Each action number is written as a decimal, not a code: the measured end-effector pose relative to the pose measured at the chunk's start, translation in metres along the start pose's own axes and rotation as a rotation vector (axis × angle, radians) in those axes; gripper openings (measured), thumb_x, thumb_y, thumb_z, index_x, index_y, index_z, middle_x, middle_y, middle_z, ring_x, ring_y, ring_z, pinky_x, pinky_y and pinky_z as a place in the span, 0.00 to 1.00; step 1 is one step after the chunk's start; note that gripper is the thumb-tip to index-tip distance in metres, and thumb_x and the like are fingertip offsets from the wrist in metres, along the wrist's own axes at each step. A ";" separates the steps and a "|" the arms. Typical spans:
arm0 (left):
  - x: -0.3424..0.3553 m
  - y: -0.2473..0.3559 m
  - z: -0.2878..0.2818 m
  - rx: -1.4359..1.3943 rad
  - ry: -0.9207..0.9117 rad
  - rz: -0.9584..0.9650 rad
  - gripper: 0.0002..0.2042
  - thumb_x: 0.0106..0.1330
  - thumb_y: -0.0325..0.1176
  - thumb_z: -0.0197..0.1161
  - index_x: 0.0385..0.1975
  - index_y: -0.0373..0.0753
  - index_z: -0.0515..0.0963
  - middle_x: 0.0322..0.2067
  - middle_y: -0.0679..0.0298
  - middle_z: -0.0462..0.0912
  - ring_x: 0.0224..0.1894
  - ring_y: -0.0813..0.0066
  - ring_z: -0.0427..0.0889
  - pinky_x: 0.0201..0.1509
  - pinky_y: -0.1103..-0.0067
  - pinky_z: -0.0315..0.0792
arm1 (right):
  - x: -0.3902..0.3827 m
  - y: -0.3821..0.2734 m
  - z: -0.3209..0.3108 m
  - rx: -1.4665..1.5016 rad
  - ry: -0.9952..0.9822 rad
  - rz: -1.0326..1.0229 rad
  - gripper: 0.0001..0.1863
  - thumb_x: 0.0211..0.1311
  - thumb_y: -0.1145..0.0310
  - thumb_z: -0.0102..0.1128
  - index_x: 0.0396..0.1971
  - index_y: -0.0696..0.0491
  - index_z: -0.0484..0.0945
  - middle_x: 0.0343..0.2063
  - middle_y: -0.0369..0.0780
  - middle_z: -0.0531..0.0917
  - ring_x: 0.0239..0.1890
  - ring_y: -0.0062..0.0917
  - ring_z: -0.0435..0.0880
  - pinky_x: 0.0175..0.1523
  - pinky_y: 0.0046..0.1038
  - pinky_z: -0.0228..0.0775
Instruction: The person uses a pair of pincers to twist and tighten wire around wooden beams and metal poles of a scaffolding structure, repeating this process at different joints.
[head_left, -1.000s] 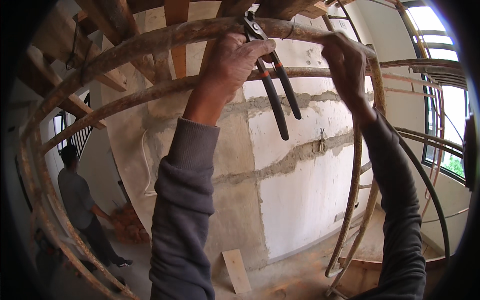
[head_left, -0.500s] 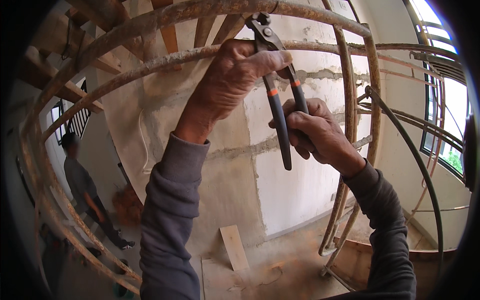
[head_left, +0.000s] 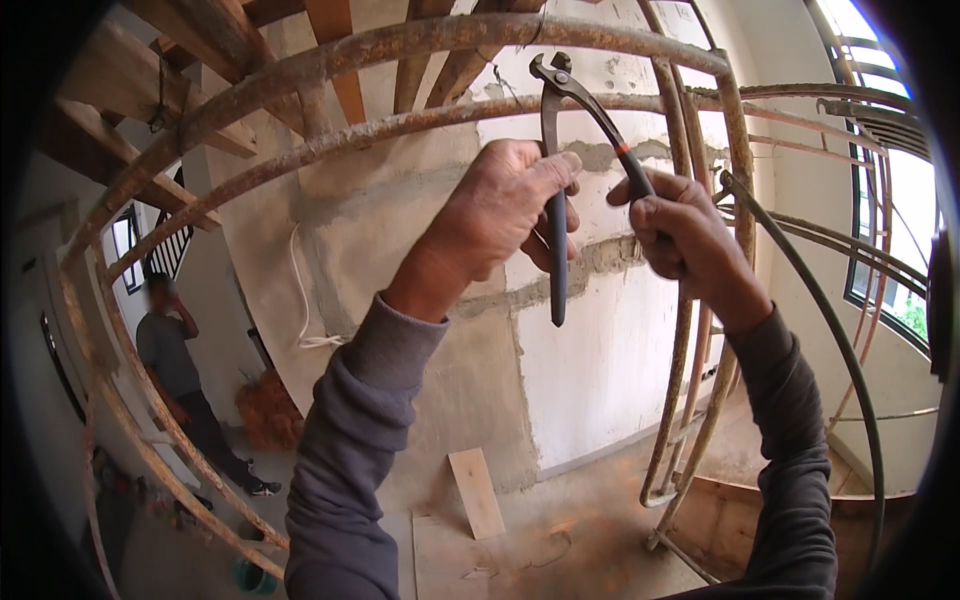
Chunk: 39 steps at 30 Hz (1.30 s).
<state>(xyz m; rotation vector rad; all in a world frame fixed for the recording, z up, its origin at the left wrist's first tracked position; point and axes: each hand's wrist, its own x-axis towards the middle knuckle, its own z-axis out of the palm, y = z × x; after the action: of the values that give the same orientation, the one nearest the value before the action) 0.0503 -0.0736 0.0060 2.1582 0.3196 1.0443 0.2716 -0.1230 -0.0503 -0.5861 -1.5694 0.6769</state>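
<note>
Between my two hands I hold a pair of end-cutting pincers upright, with dark metal jaws and black handles banded in orange. My left hand is closed round the left handle, its thumb lying across it. My right hand grips the end of the right handle, and the two handles stand well apart. The jaws rise just below a rusty curved upper pipe, in front of a thinner lower pipe. A thin wire hangs left of the jaws, and I see nothing caught in them.
Wooden beams lie overhead at left. Upright scaffold pipes and a dark bent bar stand right of my hands. Below are a plank and a green bucket. Another person stands at lower left, beyond the rails.
The pincers' handles have spread wider. My right hand has moved right and up with its handle; my left has shifted right and lower. The jaws sit lower, and the other person's arm is raised.
</note>
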 end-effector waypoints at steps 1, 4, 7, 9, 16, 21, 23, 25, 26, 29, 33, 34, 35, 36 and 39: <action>0.004 0.007 -0.003 -0.002 -0.004 0.011 0.19 0.72 0.44 0.58 0.37 0.28 0.74 0.25 0.54 0.81 0.21 0.67 0.85 0.21 0.75 0.82 | 0.003 -0.011 -0.004 -0.014 -0.006 -0.016 0.14 0.64 0.71 0.54 0.46 0.60 0.76 0.17 0.26 0.66 0.10 0.06 0.59 0.12 0.14 0.47; 0.021 0.017 -0.008 -0.049 -0.019 0.040 0.20 0.71 0.46 0.59 0.38 0.29 0.74 0.25 0.53 0.82 0.23 0.65 0.86 0.21 0.73 0.83 | 0.015 -0.036 -0.014 -0.161 0.021 -0.116 0.19 0.63 0.72 0.52 0.54 0.60 0.74 0.18 0.26 0.67 0.11 0.06 0.59 0.13 0.14 0.47; 0.040 0.027 -0.002 -0.097 -0.001 0.040 0.20 0.72 0.46 0.59 0.38 0.30 0.74 0.26 0.52 0.82 0.24 0.64 0.87 0.22 0.72 0.84 | 0.023 -0.056 -0.017 -0.227 0.085 -0.107 0.19 0.64 0.72 0.52 0.54 0.56 0.74 0.19 0.27 0.68 0.13 0.06 0.60 0.15 0.13 0.47; 0.054 0.026 -0.006 -0.145 -0.007 0.055 0.20 0.73 0.46 0.57 0.39 0.30 0.74 0.27 0.52 0.83 0.26 0.63 0.88 0.24 0.70 0.85 | 0.028 -0.064 -0.017 -0.276 0.088 -0.121 0.17 0.64 0.71 0.52 0.53 0.56 0.75 0.19 0.28 0.69 0.13 0.06 0.61 0.15 0.14 0.47; 0.078 0.029 -0.005 -0.330 -0.025 0.080 0.17 0.75 0.41 0.53 0.41 0.29 0.74 0.33 0.48 0.83 0.36 0.56 0.87 0.39 0.57 0.86 | 0.046 -0.079 -0.026 -0.386 0.134 -0.123 0.10 0.66 0.69 0.52 0.43 0.56 0.78 0.19 0.28 0.70 0.14 0.08 0.63 0.15 0.15 0.49; 0.085 0.028 0.002 -0.404 -0.035 0.079 0.16 0.76 0.40 0.51 0.42 0.29 0.73 0.35 0.48 0.83 0.38 0.53 0.87 0.43 0.52 0.84 | 0.053 -0.086 -0.039 -0.571 0.134 -0.235 0.11 0.64 0.67 0.55 0.40 0.58 0.79 0.18 0.30 0.72 0.13 0.09 0.65 0.14 0.16 0.52; 0.088 0.028 0.005 -0.393 -0.011 0.066 0.17 0.76 0.40 0.51 0.44 0.28 0.73 0.35 0.48 0.83 0.38 0.54 0.87 0.44 0.52 0.84 | 0.061 -0.090 -0.054 -0.633 0.137 -0.259 0.15 0.63 0.68 0.55 0.44 0.61 0.80 0.17 0.31 0.73 0.11 0.09 0.66 0.13 0.15 0.53; 0.091 0.029 0.009 -0.407 -0.003 0.046 0.17 0.77 0.40 0.50 0.45 0.28 0.73 0.34 0.49 0.83 0.37 0.54 0.86 0.43 0.53 0.84 | 0.067 -0.092 -0.069 -0.729 0.154 -0.319 0.17 0.62 0.69 0.55 0.47 0.61 0.80 0.16 0.32 0.73 0.10 0.09 0.65 0.11 0.15 0.53; 0.091 0.028 0.007 -0.402 0.001 0.050 0.17 0.76 0.40 0.51 0.44 0.28 0.74 0.34 0.50 0.83 0.35 0.56 0.86 0.41 0.56 0.83 | 0.062 -0.100 -0.058 -0.771 0.156 -0.274 0.18 0.62 0.71 0.55 0.50 0.62 0.79 0.15 0.32 0.73 0.08 0.09 0.63 0.10 0.16 0.51; 0.088 0.024 -0.002 -0.371 0.022 0.065 0.17 0.76 0.41 0.52 0.43 0.30 0.76 0.31 0.53 0.83 0.32 0.61 0.86 0.36 0.63 0.82 | 0.070 -0.097 -0.059 -0.733 0.204 -0.234 0.18 0.62 0.71 0.54 0.49 0.62 0.79 0.13 0.31 0.72 0.08 0.09 0.63 0.09 0.16 0.50; 0.083 0.022 -0.007 -0.311 0.070 0.097 0.15 0.74 0.42 0.56 0.39 0.33 0.78 0.28 0.58 0.83 0.27 0.71 0.84 0.31 0.74 0.80 | 0.072 -0.079 -0.065 -0.582 0.160 -0.244 0.18 0.62 0.71 0.54 0.50 0.62 0.79 0.14 0.31 0.72 0.08 0.09 0.64 0.09 0.16 0.51; 0.083 0.021 -0.009 -0.301 0.084 0.106 0.15 0.74 0.42 0.56 0.39 0.33 0.79 0.27 0.58 0.83 0.26 0.72 0.84 0.30 0.75 0.80 | 0.072 -0.075 -0.064 -0.540 0.141 -0.242 0.18 0.62 0.71 0.54 0.50 0.62 0.78 0.14 0.31 0.72 0.08 0.09 0.64 0.09 0.16 0.51; 0.081 0.023 -0.010 -0.289 0.099 0.116 0.15 0.73 0.42 0.57 0.38 0.34 0.79 0.27 0.58 0.83 0.25 0.73 0.84 0.30 0.76 0.80 | 0.072 -0.072 -0.062 -0.498 0.122 -0.240 0.18 0.63 0.71 0.54 0.50 0.62 0.78 0.14 0.31 0.72 0.08 0.09 0.64 0.09 0.16 0.51; 0.080 0.024 -0.013 -0.273 0.101 0.150 0.16 0.73 0.43 0.58 0.37 0.34 0.79 0.26 0.59 0.83 0.24 0.74 0.84 0.28 0.78 0.81 | 0.074 -0.068 -0.061 -0.489 0.112 -0.228 0.18 0.63 0.71 0.54 0.51 0.61 0.77 0.15 0.31 0.73 0.08 0.09 0.64 0.10 0.15 0.51; 0.081 0.025 -0.014 -0.265 0.122 0.148 0.16 0.72 0.43 0.59 0.37 0.33 0.78 0.26 0.58 0.83 0.26 0.73 0.85 0.27 0.76 0.82 | 0.078 -0.056 -0.052 -0.382 0.116 -0.247 0.18 0.64 0.70 0.54 0.51 0.61 0.77 0.15 0.31 0.73 0.09 0.09 0.65 0.10 0.15 0.53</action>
<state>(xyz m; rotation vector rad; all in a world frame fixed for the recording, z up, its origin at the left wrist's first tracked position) 0.0897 -0.0455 0.0767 1.9070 0.0723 1.2310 0.3160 -0.1016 0.0474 -0.6837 -1.6378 0.1527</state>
